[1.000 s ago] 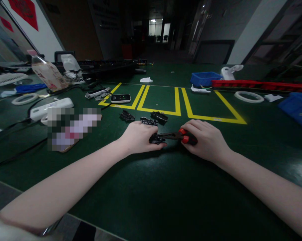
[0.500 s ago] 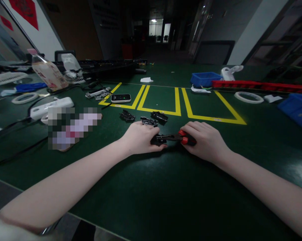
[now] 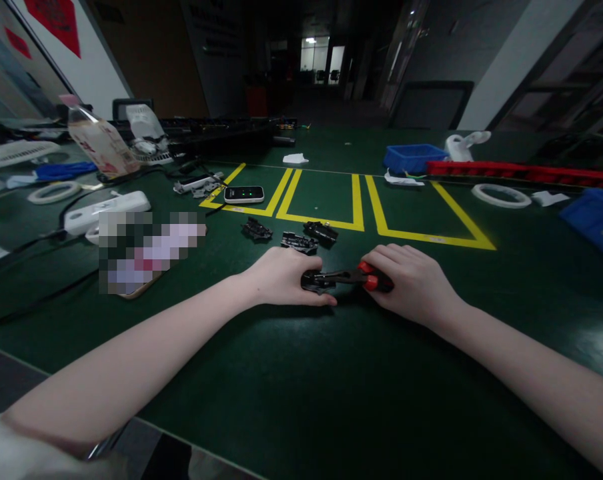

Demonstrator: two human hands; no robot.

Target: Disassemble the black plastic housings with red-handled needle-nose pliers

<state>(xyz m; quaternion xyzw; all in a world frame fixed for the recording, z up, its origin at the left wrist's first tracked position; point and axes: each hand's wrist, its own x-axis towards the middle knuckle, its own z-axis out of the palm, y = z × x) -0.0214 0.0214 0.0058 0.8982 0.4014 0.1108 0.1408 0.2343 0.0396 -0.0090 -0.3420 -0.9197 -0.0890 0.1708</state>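
Between the thumb and fingers of my left hand (image 3: 284, 277) is a small black plastic part (image 3: 317, 283). My right hand (image 3: 412, 280) is wrapped round the red-and-black handles of a pair of pliers (image 3: 350, 275). Their dark jaws point left and reach onto the black part; whether they grip it I cannot tell. Just beyond my left hand lie similar dark parts: one (image 3: 299, 242) close to the knuckles, another (image 3: 320, 232) to its right and a third (image 3: 256, 229) to its left.
Yellow tape outlines (image 3: 321, 222) mark the green table (image 3: 301, 380). A small device with green lights (image 3: 244, 195), a phone-like object, blurred out (image 3: 154, 257), and a power strip (image 3: 109, 210) lie left. Blue bins (image 3: 414, 159), a tape roll (image 3: 500, 195) and a long red strip (image 3: 526, 175) are right.
My left thumb has moved slightly down and away from the black part, showing more of it. The pliers stay at the part, and the whole view has shifted a little.
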